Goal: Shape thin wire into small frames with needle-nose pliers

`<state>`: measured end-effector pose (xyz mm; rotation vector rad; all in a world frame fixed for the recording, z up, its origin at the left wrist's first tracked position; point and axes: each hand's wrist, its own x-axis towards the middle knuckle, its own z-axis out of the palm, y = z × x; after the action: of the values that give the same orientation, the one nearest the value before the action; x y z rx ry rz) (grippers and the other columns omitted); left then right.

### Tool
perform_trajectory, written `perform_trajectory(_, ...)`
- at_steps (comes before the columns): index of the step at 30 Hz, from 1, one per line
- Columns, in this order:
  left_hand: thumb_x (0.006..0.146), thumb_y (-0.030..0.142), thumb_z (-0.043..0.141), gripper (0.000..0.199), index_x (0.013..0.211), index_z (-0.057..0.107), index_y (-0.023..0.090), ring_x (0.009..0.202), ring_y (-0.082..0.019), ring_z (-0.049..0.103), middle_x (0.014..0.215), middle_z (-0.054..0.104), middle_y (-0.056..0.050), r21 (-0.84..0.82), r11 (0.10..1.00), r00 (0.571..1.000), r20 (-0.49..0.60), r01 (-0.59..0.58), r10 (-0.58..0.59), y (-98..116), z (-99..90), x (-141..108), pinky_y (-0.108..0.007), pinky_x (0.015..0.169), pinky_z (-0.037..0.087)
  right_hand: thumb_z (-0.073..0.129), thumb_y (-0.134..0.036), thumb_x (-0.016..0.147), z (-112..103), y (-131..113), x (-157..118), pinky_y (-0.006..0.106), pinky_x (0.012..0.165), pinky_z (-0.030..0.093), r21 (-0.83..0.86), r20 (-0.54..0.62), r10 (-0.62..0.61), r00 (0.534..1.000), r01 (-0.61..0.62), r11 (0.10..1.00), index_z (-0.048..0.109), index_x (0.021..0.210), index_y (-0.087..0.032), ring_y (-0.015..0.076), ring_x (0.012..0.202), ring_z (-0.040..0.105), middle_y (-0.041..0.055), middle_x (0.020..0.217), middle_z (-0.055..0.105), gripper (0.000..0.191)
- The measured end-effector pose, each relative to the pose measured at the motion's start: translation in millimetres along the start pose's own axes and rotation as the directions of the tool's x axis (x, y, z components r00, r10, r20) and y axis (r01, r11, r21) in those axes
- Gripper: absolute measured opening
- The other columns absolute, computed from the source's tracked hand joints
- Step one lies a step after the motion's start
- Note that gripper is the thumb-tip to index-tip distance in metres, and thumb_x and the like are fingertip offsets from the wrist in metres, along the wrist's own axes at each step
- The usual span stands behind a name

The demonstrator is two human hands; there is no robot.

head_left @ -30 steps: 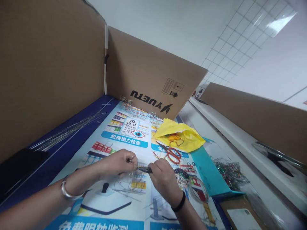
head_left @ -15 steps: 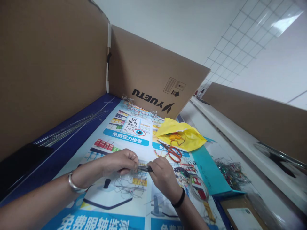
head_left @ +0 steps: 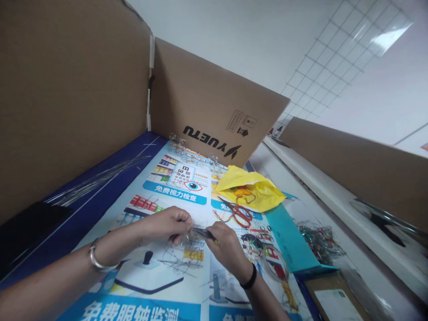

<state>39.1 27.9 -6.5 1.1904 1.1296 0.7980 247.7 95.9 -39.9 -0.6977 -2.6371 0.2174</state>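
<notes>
Over the printed poster [head_left: 177,196], my left hand [head_left: 177,225] is closed in a pinch on a thin piece of wire [head_left: 187,238], whose exact shape is too fine to make out. My right hand [head_left: 225,245] is wrapped round the handles of a pair of pliers [head_left: 201,232]. The dark jaws point left and meet the wire at my left fingertips. Beneath and between the hands lies a loose tangle of thin wires [head_left: 182,258] on the poster.
Red-handled scissors [head_left: 241,216] lie beside a yellow pouch [head_left: 259,189] with orange thread. A wire coil [head_left: 276,263] sits right of my right hand. Straight wires [head_left: 103,180] lie at left, tangled wire pieces [head_left: 321,240] at right. Cardboard panels [head_left: 214,98] stand behind and left.
The pliers have turned slightly, with more of the handle showing under my right hand. Both hands stay close together at nearly the same spot; the view has shifted slightly.
</notes>
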Motion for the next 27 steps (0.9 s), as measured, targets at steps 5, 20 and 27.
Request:
perform_trajectory(5, 0.071, 0.039, 0.052, 0.024, 0.068, 0.054, 0.015, 0.036, -0.007, 0.041, 0.041, 0.051, 0.005, 0.012, 1.000, 1.000, -0.009, 0.001, -0.001, 1, -0.8, 0, -0.019, 0.040, 0.032, 0.055, -0.020, 0.082, -2, 0, 3, 0.021, 0.057, 0.036, 0.084, 0.048, 0.054, 0.997, -0.058, 0.995, 0.054, 0.066, -0.018, 0.0110, 0.063, 0.049, -0.0017, 0.064, 0.051, 0.016)
perform_trajectory(20, 0.073, 0.034, 0.050, 0.020, 0.068, 0.055, 0.015, 0.030, -0.008, 0.039, 0.037, 0.049, 0.005, 0.082, 0.996, 0.999, -0.039, 0.041, -0.038, -9, -4.5, 5, -0.018, 0.036, 0.031, 0.055, -0.019, 0.081, -23, 6, 4, 0.025, 0.064, 0.041, 0.070, -0.034, 0.048, 0.998, -0.045, 0.997, 0.058, 0.077, -0.018, 0.0148, 0.071, 0.052, 0.0025, 0.072, 0.056, 0.005)
perform_trajectory(27, 0.073, 0.032, 0.047, 0.018, 0.066, 0.055, 0.017, 0.033, -0.009, 0.043, 0.039, 0.051, 0.005, 0.206, 0.977, 0.996, -0.075, 0.059, -0.045, -15, -2.2, 8, -0.018, 0.037, 0.034, 0.052, -0.019, 0.082, -48, -11, 2, 0.028, 0.069, 0.038, -0.174, 0.063, 0.005, 0.998, 0.006, 0.985, 0.057, 0.076, -0.017, 0.0173, 0.076, 0.050, 0.0047, 0.075, 0.055, 0.008)
